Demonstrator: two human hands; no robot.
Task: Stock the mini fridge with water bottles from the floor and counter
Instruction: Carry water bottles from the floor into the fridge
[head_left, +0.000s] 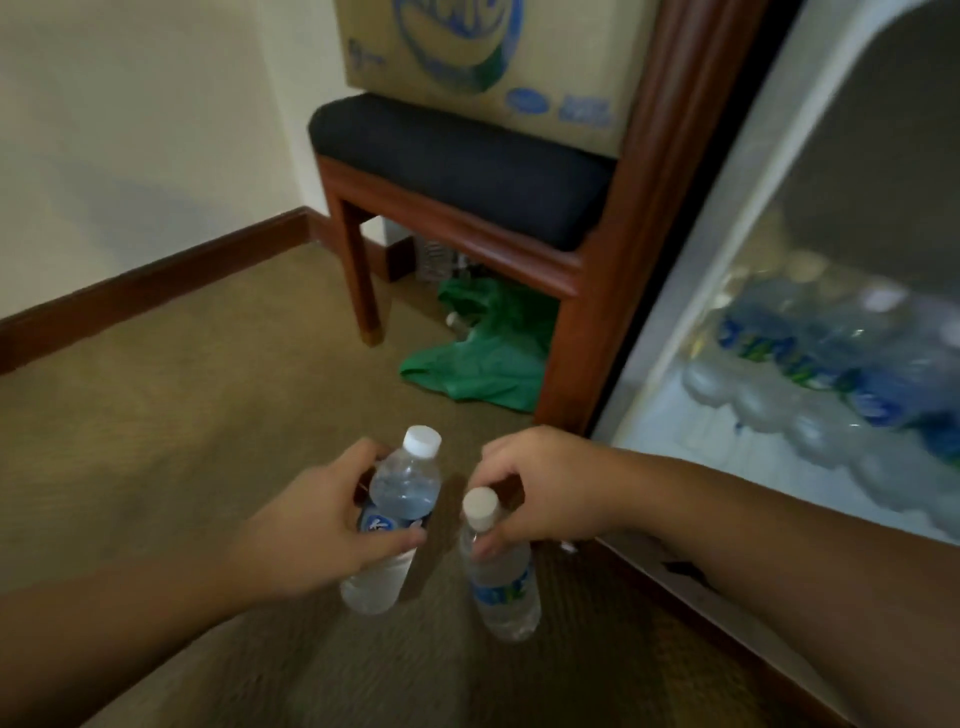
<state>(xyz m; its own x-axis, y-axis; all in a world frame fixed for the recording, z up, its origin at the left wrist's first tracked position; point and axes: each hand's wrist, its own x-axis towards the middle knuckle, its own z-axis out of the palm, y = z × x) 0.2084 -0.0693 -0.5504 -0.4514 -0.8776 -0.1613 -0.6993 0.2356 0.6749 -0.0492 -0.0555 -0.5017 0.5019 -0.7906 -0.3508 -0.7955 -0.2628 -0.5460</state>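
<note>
My left hand (322, 525) grips a clear water bottle (402, 483) with a white cap and blue label around its middle, holding it tilted above the carpet. My right hand (540, 488) pinches the neck of a second water bottle (501, 577), just below its white cap; its base is near the carpet. The two bottles are side by side, a small gap apart. At the right, the open mini fridge (737, 270) holds several blue-labelled water bottles (831, 374) lying in a row on its white floor.
A wooden chair (467, 171) with a dark cushion stands ahead, carrying a cardboard box (483, 52). A green bag (493, 353) lies under it on the tan carpet (182, 415). A wooden cabinet post (649, 208) borders the fridge. Dark baseboard runs along the left wall.
</note>
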